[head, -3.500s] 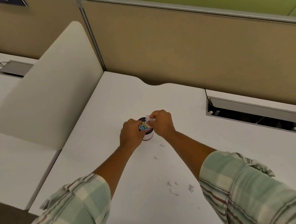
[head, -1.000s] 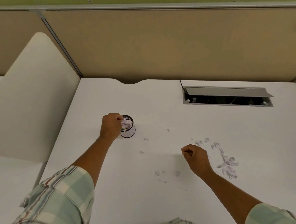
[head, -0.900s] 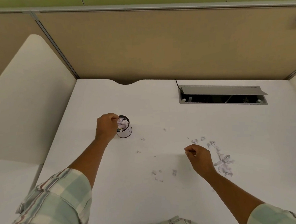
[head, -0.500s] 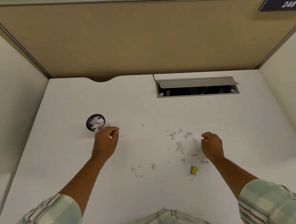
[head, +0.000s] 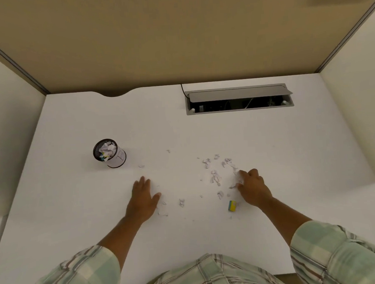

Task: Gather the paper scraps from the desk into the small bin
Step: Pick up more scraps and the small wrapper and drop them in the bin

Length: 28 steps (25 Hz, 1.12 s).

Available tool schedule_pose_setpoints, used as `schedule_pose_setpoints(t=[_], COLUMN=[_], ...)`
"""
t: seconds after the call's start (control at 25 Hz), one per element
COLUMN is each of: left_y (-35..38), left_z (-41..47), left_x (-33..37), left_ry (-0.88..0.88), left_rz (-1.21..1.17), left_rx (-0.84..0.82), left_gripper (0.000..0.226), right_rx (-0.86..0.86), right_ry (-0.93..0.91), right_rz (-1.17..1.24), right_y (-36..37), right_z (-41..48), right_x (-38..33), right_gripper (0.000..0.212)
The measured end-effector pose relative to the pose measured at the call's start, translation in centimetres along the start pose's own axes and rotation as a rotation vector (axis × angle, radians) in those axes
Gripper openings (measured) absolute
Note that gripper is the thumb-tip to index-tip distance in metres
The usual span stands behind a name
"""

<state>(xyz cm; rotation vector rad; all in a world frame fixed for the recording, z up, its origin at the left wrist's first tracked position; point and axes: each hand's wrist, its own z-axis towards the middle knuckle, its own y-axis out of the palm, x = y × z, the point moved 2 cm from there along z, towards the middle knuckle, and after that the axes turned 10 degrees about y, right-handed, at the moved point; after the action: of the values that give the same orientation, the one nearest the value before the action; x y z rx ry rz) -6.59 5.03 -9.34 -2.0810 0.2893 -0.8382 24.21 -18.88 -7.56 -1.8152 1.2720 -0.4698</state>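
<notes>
A small black mesh bin point(head: 109, 153) with a white paper label stands on the white desk point(head: 77, 214), left of centre, holding crumpled scraps. Several white paper scraps point(head: 215, 176) lie scattered between my hands. A yellow and blue scrap point(head: 232, 205) lies just left of my right wrist. My left hand point(head: 142, 200) rests flat on the desk, fingers together, thumb beside small scraps point(head: 163, 209). My right hand point(head: 252, 187) lies palm down with fingers curled onto scraps at its fingertips; whether it grips any is unclear.
A grey cable tray point(head: 238, 98) with its lid raised is set into the desk at the back right. Beige partition panels point(head: 175, 37) close off the back and both sides. A single scrap point(head: 168, 151) lies apart, right of the bin.
My left hand has left the bin and come down flat onto the desk nearer me. My right hand has settled onto the scrap pile. The view has swung right and down.
</notes>
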Motion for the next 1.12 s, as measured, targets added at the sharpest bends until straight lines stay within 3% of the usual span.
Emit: schedule_pose_setpoints(t=[0.2,0.32,0.52,0.6,0.72,0.92,1.12], left_y=[5.6,7.3,4.8,3.9,3.9,5.2,5.6], left_z=[-3.0,-4.4,-5.1,-5.4,-5.9,-5.4,-3.4], left_x=[4.6,6.1,4.8,3.6,3.2,6.0,9.2], left_ry=[0.084,0.148,0.109,-0.037,-0.216,-0.184,-0.15], left_rz=[-0.034,-0.087,-0.162,-0.121,-0.125,-0.184,-0.232], left_rx=[-0.035,-0.034,0.209,0.244,0.146,0.152,0.162], left_gripper=[0.073,0.068,0.058,0.066,0.086,0.081,0.072], right_rx=[-0.057,-0.119,-0.128,-0.123,-0.112,-0.097,-0.13], right_ry=[-0.125,-0.164,-0.202,-0.196,-0.185,-0.233,-0.202], right_rz=[-0.059,-0.068,-0.102,-0.095,-0.081,-0.043,0.027], right_y=[2.1,3.0,3.9,4.2,4.8,5.7,5.8], right_z=[-2.0,-3.1,-4.3,-4.6,-5.0,-5.6,-5.6], right_x=[-0.7,-0.4,0.0,-0.3,-1.0,-2.5,-4.0], right_gripper=[0.041,0.06,0.091,0.09,0.083,0.06,0.076])
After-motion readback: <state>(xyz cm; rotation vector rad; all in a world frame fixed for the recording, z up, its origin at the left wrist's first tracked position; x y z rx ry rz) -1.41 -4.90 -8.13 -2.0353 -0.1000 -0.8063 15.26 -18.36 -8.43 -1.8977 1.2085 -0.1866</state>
